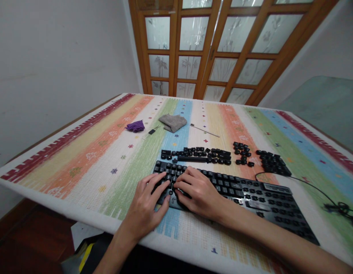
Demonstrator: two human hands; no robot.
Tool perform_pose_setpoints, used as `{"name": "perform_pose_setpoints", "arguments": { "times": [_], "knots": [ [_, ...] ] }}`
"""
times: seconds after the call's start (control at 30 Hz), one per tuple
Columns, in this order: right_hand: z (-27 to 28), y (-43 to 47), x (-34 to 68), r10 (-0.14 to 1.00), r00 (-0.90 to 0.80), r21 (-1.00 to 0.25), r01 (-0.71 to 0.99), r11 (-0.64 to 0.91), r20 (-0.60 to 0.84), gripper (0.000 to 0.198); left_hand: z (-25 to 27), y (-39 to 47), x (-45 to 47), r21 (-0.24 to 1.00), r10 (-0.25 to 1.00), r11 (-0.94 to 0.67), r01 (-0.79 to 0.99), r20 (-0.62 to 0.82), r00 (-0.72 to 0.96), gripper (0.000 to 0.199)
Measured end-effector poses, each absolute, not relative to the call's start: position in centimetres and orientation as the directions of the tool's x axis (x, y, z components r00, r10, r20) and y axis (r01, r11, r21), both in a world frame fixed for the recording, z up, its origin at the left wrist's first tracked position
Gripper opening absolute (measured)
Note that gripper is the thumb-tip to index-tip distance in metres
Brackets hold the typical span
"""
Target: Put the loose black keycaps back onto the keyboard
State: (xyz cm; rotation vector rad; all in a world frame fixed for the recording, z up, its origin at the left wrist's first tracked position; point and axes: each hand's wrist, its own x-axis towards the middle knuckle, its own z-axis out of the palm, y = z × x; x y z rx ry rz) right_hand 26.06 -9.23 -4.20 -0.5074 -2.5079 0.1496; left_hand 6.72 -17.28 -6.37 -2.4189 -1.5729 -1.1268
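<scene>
A black keyboard (222,186) lies on the striped tablecloth, slanting down to the right. Its left and middle parts carry keycaps, while the right part shows many bare key mounts. My left hand (144,201) rests at its left end, fingers stretched and apart, fingertips touching the keys. Just right of it, my right hand (197,190) bends over the same end with thumb and forefinger drawn close together. Whatever is between those fingertips is too small to make out. Loose black keycaps (207,152) lie in rows behind the keyboard, among them a long space bar (192,159).
Farther back lie a purple cloth (135,126), a grey cloth (173,122), a small black-ended wire tool (152,131) and a thin brush-like stick (205,130). More keycaps (273,163) sit at the right. The keyboard's cable (340,207) is bundled at the right edge.
</scene>
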Motion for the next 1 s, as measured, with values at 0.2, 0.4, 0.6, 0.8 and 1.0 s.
{"name": "perform_pose_setpoints", "arguments": {
  "times": [0.2,0.4,0.6,0.8,1.0],
  "knots": [
    [-3.9,-9.4,26.2,0.432,-0.758,-0.252,0.352,0.902,0.489,0.011,-6.4,-17.3,6.7,0.339,0.778,-0.482,0.808,0.589,0.218,0.036],
    [-3.7,-9.5,26.3,0.441,-0.772,-0.300,0.334,0.894,0.457,0.011,-6.5,-17.3,6.7,0.334,0.780,-0.487,0.807,0.581,0.230,0.034],
    [-3.5,-9.3,26.2,0.467,-0.776,-0.354,0.333,0.874,0.423,0.009,-6.4,-17.3,6.7,0.317,0.775,-0.486,0.814,0.588,0.234,0.035],
    [-3.4,-8.7,26.1,0.488,-0.772,-0.377,0.344,0.860,0.408,0.009,-6.5,-17.2,6.7,0.309,0.768,-0.488,0.816,0.597,0.233,0.034],
    [-3.8,-8.9,26.1,0.497,-0.771,-0.354,0.371,0.859,0.397,0.007,-6.4,-17.2,6.8,0.297,0.769,-0.486,0.822,0.591,0.241,0.035]
  ]
}}
